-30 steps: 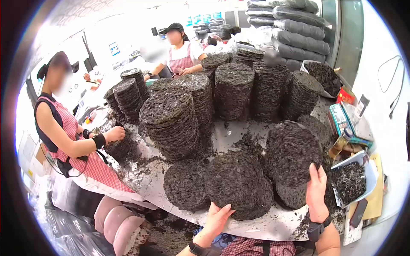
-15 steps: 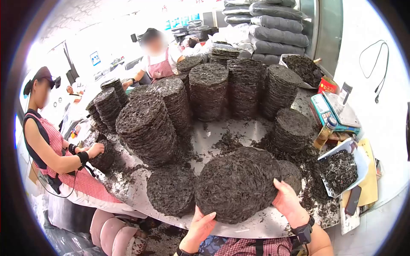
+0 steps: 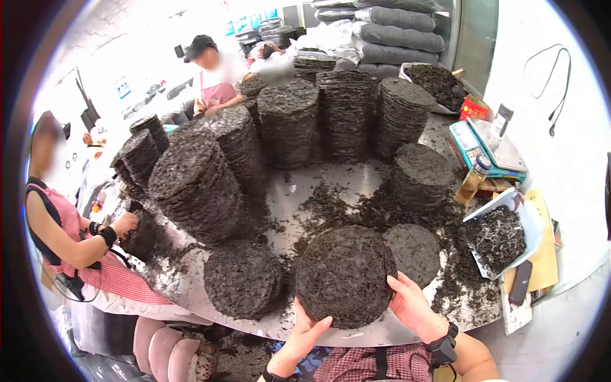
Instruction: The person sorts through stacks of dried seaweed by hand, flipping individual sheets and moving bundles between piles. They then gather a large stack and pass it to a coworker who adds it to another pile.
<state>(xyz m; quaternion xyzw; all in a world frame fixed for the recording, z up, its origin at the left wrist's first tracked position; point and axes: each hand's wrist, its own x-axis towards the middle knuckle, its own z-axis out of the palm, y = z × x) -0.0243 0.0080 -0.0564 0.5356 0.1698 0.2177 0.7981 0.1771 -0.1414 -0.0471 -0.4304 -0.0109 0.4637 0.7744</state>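
A round, dark, flaky sheet or thin stack (image 3: pixel 345 275) is held at the near edge of the metal table. My left hand (image 3: pixel 306 330) grips its lower left edge, thumb on top. On its right edge is my right hand (image 3: pixel 414 307), thumb over the rim and fingers partly hidden below. Left of it lies a low round dark stack (image 3: pixel 242 280). Just to the right, partly covered, is another flat disc (image 3: pixel 415 253).
Tall dark stacks (image 3: pixel 287 124) stand in an arc behind. A shorter stack (image 3: pixel 425 177), a scale (image 3: pixel 496 149), a jar (image 3: pixel 474 180) and a scrap-filled tray (image 3: pixel 499 245) are at right. Co-workers are at left (image 3: pixel 60 216) and behind (image 3: pixel 216 79).
The discs between my hands were fanned out and now line up as one round. My right hand has moved left and slightly down. The view has shifted, and the co-worker behind has both hands together.
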